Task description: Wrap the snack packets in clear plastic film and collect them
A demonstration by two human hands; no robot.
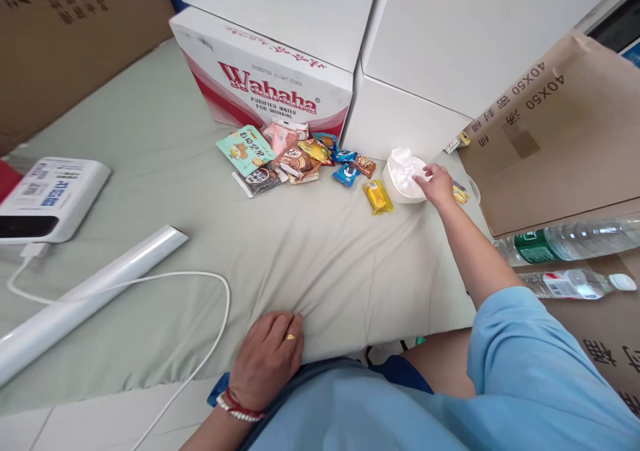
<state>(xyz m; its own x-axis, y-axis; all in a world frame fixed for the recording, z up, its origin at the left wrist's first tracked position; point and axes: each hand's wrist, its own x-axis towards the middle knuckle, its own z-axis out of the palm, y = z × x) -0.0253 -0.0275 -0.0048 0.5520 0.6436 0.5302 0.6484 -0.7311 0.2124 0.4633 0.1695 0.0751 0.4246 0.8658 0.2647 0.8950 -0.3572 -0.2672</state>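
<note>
My right hand [436, 184] reaches over the right rim of a small white bowl [407, 195]. Its fingertips pinch crumpled white material [403, 169], which looks like thin plastic or tissue, inside the bowl. A yellow snack packet [379, 197] lies just left of the bowl. My left hand [273, 351] rests palm down at the front edge of the cloth-covered surface [320, 257], holding nothing, fingers lightly bent. Further left of the bowl are a blue packet [346, 175], a brown packet [365, 165], a green pouch [247, 149] and several other snack packets.
Behind the snacks stands a Wahaha water carton [270, 84] against white cabinets [420, 44]. A white device [53, 197] with a cable [227, 297] and a long whitish tube [95, 297] occupy the left. Plastic bottles [575, 284] lie beside a cardboard box [545, 137] at right.
</note>
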